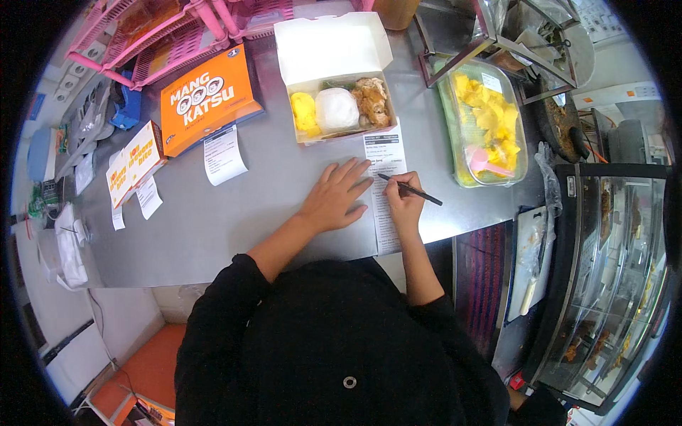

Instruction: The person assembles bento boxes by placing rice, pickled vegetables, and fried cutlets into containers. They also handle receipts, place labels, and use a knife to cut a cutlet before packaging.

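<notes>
My right hand (403,204) grips a black pen (420,193), its tip over a long printed receipt (386,221) that lies flat on the steel table. Beside it, my left hand (335,193) rests flat with fingers spread, the fingertips reaching the receipt's left edge. Just beyond stands an open white meal box (332,50) with its lid raised. Inside are a round mound of white rice (337,110), yellow scrambled egg (304,113) and browned fried pieces (372,101). The receipt's far end touches the box's near side.
Left on the steel table (192,234) sit a closed orange box (206,96) and a smaller white-and-orange box (135,167), with paper slips. At right are a clear tub of yellow food (486,121) with a pink scoop, a metal rack (490,39) and a glass display case (611,284). Pink baskets (167,42) stand behind.
</notes>
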Tool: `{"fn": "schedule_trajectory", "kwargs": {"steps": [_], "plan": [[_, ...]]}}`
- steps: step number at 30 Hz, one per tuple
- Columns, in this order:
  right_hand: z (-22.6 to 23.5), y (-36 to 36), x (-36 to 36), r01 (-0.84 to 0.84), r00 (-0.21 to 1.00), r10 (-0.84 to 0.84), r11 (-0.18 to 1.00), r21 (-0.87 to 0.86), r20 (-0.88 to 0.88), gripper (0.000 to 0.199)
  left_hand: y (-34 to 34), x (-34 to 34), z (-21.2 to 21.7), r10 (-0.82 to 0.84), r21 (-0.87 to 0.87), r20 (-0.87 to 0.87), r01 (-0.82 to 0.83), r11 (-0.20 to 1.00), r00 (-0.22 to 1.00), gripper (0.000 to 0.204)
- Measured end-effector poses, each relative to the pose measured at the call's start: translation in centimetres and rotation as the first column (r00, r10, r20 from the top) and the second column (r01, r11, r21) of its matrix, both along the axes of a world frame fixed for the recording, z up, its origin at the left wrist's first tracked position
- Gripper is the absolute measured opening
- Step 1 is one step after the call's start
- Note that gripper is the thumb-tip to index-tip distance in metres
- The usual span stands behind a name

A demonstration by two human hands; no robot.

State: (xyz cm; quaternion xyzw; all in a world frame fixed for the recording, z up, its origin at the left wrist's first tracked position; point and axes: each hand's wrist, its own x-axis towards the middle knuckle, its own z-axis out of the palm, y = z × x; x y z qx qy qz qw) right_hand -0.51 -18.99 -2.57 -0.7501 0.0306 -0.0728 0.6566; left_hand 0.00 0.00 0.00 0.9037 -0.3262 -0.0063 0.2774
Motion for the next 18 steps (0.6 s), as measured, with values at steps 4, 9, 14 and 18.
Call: {"fn": "schedule_trajectory", "kwargs": {"steps": [4,9,14,18], "plan": [[2.0,0.7,0.1,-0.049,0.999,0.045,0.987,-0.155,-0.026,0.009,0.0,0.3,0.6,0.004,0.034,0.008,-0.004,0.999,1.0,0.052],[1.2,0.2,0.2,0.143,0.99,-0.143,0.974,-0.177,0.017,0.008,-0.4,0.5,0.7,0.015,0.04,0.009,-0.015,0.999,1.0,0.051],[2.2,0.5,0.1,0.209,0.977,-0.213,0.963,-0.17,-0.002,0.007,-0.3,0.4,0.5,0.011,0.058,-0.008,-0.011,0.998,1.0,0.05],[2.3,-0.3,0.0,0.159,0.986,-0.166,0.97,-0.183,-0.027,0.008,-0.2,0.3,0.5,0.008,0.045,-0.015,-0.007,0.999,1.0,0.051]]}}
